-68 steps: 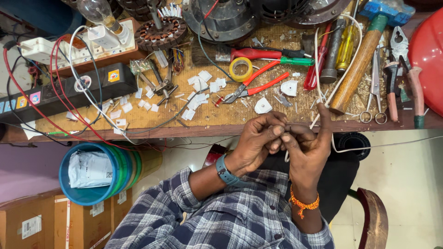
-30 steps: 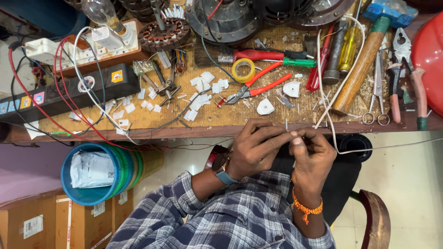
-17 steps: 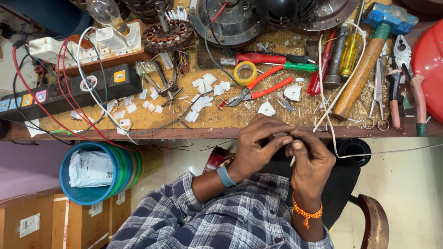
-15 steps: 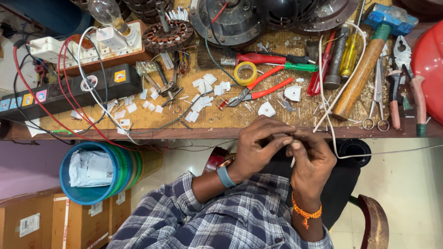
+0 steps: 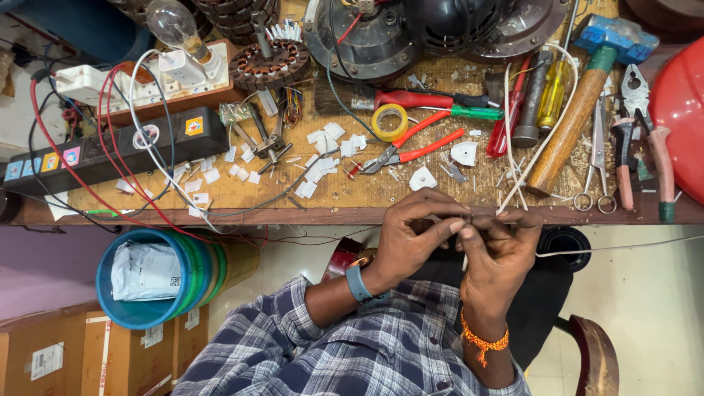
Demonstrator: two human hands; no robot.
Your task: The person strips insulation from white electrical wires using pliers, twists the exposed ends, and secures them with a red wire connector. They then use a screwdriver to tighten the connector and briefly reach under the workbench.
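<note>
Left hand and right hand met just below the front edge of the wooden surface, fingertips pinched shut together on a thin white wire. Wire ran up from the pinch across the surface, past the wooden-handled hammer, with another strand trailing off to the right. Red-handled pliers and a yellow tape roll lay just beyond the hands, among scattered white scraps. Black power strip sat well to the left; blue bucket stood under the surface.
</note>
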